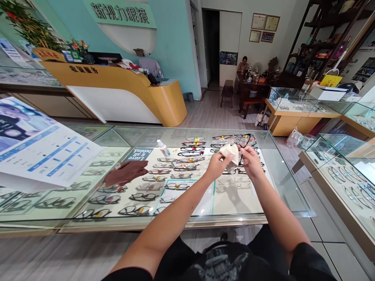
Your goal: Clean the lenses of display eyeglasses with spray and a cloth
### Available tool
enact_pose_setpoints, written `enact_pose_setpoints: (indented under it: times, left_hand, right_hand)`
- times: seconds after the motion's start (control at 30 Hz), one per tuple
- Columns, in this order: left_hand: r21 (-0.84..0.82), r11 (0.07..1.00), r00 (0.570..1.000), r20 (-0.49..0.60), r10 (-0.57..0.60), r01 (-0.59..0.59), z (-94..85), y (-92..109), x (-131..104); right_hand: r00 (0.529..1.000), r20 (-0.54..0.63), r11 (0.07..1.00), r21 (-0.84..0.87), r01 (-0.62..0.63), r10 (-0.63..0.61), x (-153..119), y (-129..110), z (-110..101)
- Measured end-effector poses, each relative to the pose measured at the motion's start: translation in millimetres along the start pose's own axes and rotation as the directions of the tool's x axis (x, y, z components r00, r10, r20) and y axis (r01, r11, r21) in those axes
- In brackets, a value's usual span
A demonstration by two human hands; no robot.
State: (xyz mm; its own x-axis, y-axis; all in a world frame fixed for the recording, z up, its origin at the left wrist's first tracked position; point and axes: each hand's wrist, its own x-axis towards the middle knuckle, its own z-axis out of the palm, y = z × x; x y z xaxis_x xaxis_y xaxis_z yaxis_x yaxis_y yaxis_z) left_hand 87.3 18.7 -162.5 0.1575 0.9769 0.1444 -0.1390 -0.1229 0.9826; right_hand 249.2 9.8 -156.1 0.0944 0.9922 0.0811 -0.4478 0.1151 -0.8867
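Note:
Above the glass display case (187,215), my left hand (217,165) pinches a cream cloth (230,155). Close beside it on the right, my right hand (252,161) grips dark-framed glasses (244,141) by one side. The cloth covers part of the glasses, so the lens under it is hidden. A white spray bottle (163,148) stands on the glass to the left of both hands. Farther left, a brown cloth (125,173) lies crumpled on the glass. Rows of eyeglasses (144,196) show beneath the glass top.
A printed calendar (43,148) stands at the far left of the case. Another glass case (345,175) is on the right. Beyond the walkway are a yellow-and-white counter (117,78) and a person (243,65) seated at a dark table (258,86).

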Motion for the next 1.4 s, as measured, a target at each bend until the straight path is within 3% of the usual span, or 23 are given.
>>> enact_pose_setpoints:
  times: [0.43, 0.83, 1.1, 1.4]
  left_hand:
    - [0.014, 0.998, 0.998, 0.033, 0.062, -0.063, 0.5, 6, -2]
    - [-0.156, 0.987, 1.0, -0.002, -0.027, 0.026, 3.6, 8, -1]
    - [-0.242, 0.957, 0.986, 0.01, -0.166, 0.163, -0.3, 6, 4]
    - [-0.221, 0.966, 0.99, 0.006, -0.139, 0.137, 1.8, 9, 2]
  right_hand:
    - [1.0, -0.015, 0.998, -0.052, 0.024, -0.025, -2, -2, 4]
    - [0.999, -0.012, 0.994, -0.095, 0.048, -0.049, -2, -1, 3]
    - [0.997, 0.001, 0.991, -0.115, 0.073, -0.074, -3, -1, 7]
    - [0.999, 0.015, 0.996, -0.075, 0.037, -0.036, -6, -4, 8]
